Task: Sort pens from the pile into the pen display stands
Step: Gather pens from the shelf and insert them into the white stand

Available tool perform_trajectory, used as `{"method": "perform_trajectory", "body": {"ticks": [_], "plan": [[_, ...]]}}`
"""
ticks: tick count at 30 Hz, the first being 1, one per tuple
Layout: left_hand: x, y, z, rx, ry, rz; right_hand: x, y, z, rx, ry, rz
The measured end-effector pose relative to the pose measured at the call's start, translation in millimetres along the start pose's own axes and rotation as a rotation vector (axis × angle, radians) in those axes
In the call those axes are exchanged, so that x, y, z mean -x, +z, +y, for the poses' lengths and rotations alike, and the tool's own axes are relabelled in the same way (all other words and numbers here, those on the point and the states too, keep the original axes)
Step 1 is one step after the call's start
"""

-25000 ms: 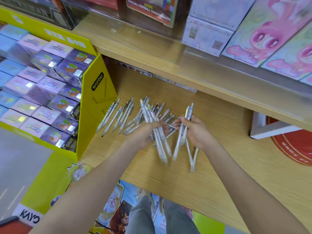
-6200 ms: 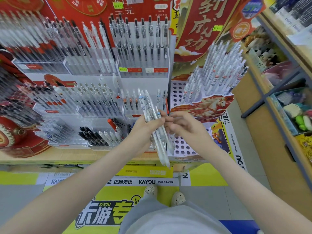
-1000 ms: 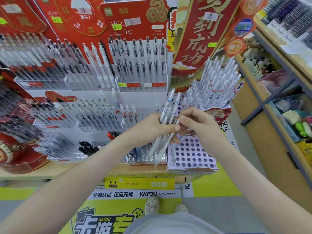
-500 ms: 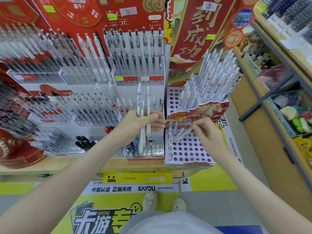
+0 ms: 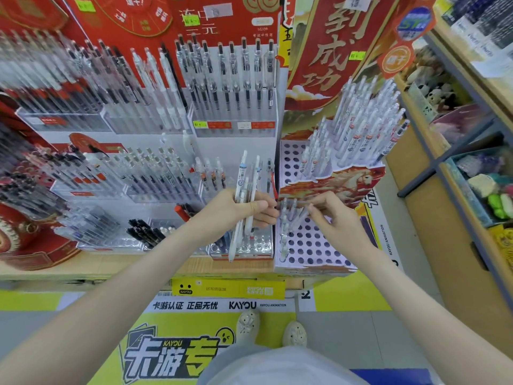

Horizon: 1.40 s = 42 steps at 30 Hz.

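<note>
Yellow shop floor (image 5: 347, 298) fills the bottom of the frame. Above it, at centre, my left hand (image 5: 238, 211) clenches the pen bundle (image 5: 244, 184) upright, tips down. My right hand (image 5: 338, 220) has parted from the bundle since a second ago, pinching one pen (image 5: 294, 202) lying almost level, left to right, over the holed stand (image 5: 327, 254). I judge slotting comes next.

Bright, flat shop light, no hard shadows on my arms; faint sheen on the clear pen racks (image 5: 233, 112). Centre is sharpest: the pens (image 5: 242, 176) my left hand (image 5: 236, 212) grips read clean, the pen (image 5: 294, 203) my right hand (image 5: 338, 226) pinches is a pale smear. Far-left racks streak with motion blur; shelving (image 5: 444, 232) at right bows from the wide lens.
</note>
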<state>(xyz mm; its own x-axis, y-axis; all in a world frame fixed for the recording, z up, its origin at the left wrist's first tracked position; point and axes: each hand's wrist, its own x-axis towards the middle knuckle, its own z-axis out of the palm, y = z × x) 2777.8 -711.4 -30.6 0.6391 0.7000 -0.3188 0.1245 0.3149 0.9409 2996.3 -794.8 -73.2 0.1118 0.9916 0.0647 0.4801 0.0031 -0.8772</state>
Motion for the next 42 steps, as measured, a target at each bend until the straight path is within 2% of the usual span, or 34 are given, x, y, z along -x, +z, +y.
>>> {"method": "perform_trajectory", "body": {"ticks": [5, 9, 14, 19, 23, 30, 33, 36, 39, 42], "plan": [[-4.2, -1.9, -5.3, 0.0, -0.02, -0.004, 0.0, 1.9, 1.9, 0.046, -0.012, -0.027], [-7.4, -1.8, -7.6, -0.001, -0.02, -0.027, -4.1, 1.4, 6.3, 0.067, -0.033, 0.026], [-9.5, -3.3, -11.5, 0.004, -0.037, -0.023, -4.4, 10.6, 22.3, 0.187, -0.022, -0.174], [-9.0, -5.2, -15.6, -0.006, -0.032, -0.021, -3.7, 18.6, 27.8, 0.235, -0.008, -0.149], [-7.9, -4.3, -17.0, -0.006, -0.039, -0.02, -8.1, 21.7, 26.1, 0.309, -0.09, -0.155], [-4.2, 0.2, -16.6, -0.029, -0.047, -0.047, -10.2, 19.8, 19.0, 0.269, 0.078, -0.166], [-0.9, 3.3, -14.0, -0.038, -0.044, -0.06, -9.4, 15.7, 7.9, 0.305, 0.083, -0.16], [1.7, 8.5, -7.8, -0.085, -0.037, -0.11, -9.4, 11.3, -24.7, 0.117, 0.001, 0.006], [2.7, 16.8, -0.8, -0.118, -0.043, -0.174, -14.8, 15.3, -59.0, -0.17, 0.022, -0.03], [3.0, 22.5, 5.5, -0.1, -0.045, -0.198, -17.7, 13.9, -73.0, -0.297, 0.076, -0.033]]}}
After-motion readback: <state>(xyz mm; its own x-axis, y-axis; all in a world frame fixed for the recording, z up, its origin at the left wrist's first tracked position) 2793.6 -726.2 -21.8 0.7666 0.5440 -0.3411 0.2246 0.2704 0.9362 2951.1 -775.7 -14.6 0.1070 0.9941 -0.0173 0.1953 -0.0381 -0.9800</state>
